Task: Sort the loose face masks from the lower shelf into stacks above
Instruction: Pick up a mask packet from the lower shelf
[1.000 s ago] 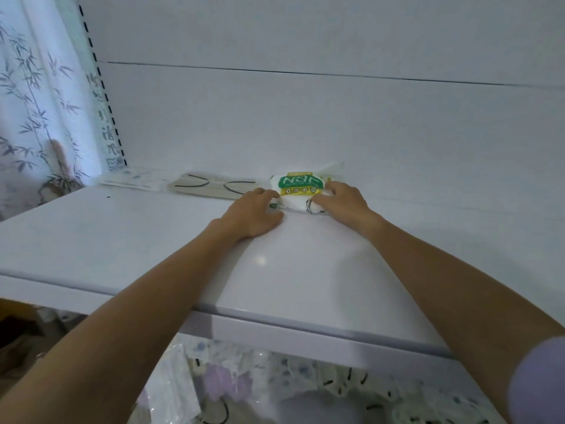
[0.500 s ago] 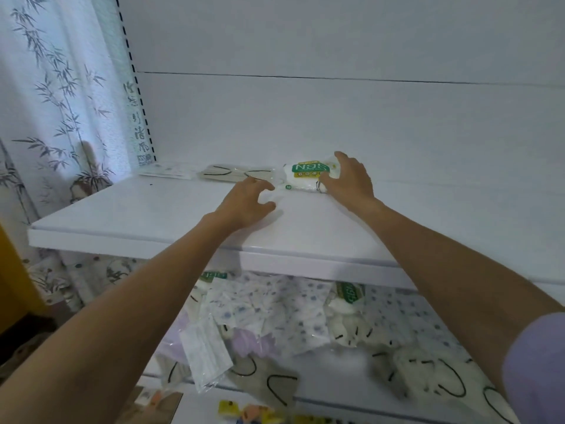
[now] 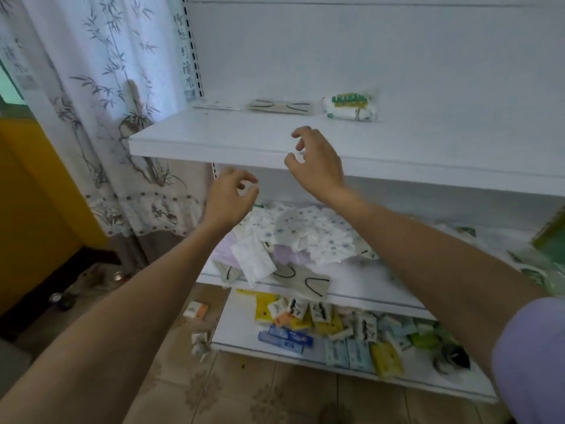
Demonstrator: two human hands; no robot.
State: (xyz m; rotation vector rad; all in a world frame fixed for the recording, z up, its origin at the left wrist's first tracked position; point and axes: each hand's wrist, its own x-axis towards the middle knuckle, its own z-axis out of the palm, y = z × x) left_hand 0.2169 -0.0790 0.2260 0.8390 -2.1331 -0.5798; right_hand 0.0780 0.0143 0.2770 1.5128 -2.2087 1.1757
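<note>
Two empty hands, fingers loosely curled: left hand (image 3: 230, 198) below the white upper shelf (image 3: 214, 134) at its front edge, right hand (image 3: 315, 162) in front of it. Loose printed, lilac and beige face masks (image 3: 305, 237) are heaped at the white lower shelf's (image 3: 370, 286) left end. Best to pinch one by its body, not its loops, and match it to the beige stack (image 3: 282, 106) at the upper back edge.

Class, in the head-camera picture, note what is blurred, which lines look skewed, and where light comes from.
Head view: print on the green-labelled mask pack is too soft to read; head view: packets at the right edge smear; head view: the upper shelf edge slants; head view: the curtain glows with soft daylight.
</note>
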